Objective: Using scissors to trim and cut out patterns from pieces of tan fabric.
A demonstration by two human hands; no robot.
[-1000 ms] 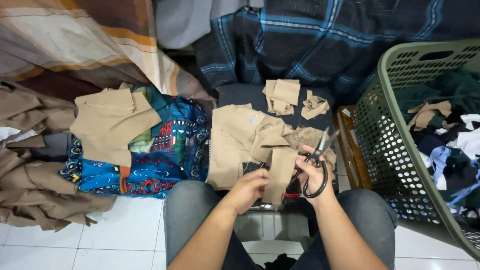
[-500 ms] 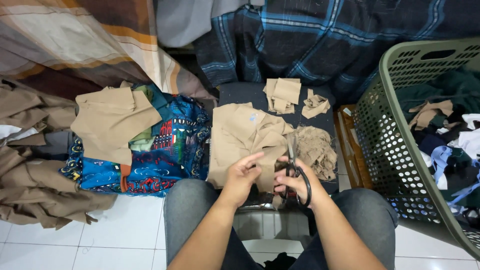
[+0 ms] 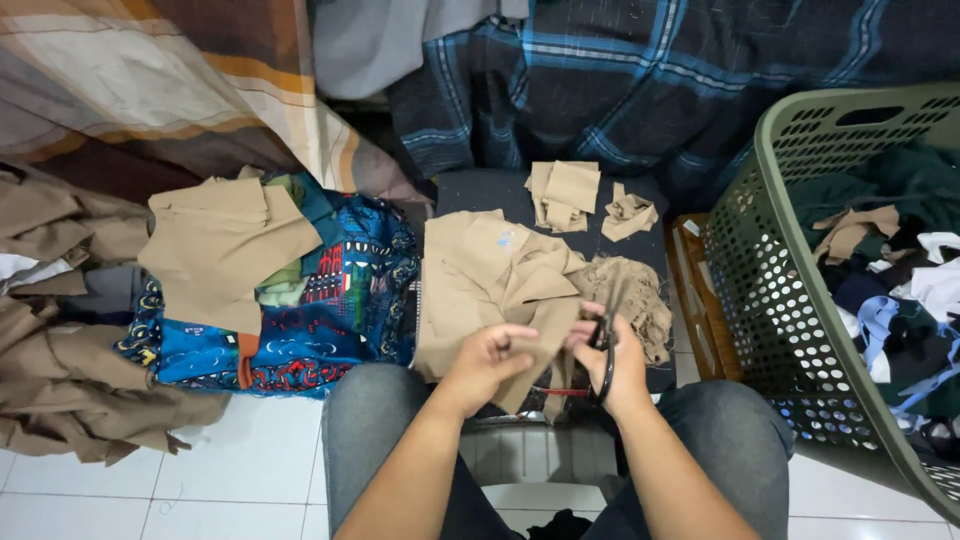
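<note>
My left hand point(image 3: 487, 358) pinches a flap of tan cloth point(image 3: 490, 280) that lies spread over a dark surface in front of my knees. My right hand point(image 3: 612, 358) grips black-handled scissors point(image 3: 604, 345), blades pointing away from me and into the tan cloth beside the left hand. The blade tips are hidden by fabric and fingers. A frayed tan scrap point(image 3: 630, 295) lies just right of the scissors.
A green perforated laundry basket point(image 3: 790, 290) full of mixed clothes stands at the right. Cut tan pieces point(image 3: 565, 192) lie further back. A blue patterned cloth point(image 3: 330, 310) under a tan piece point(image 3: 225, 245) is at left, with a heap of tan fabric point(image 3: 70, 380) on white floor tiles.
My right hand brought the scissors down from a raised, tilted position to the tan cloth. The left hand shifted right and took hold of the cloth flap next to them.
</note>
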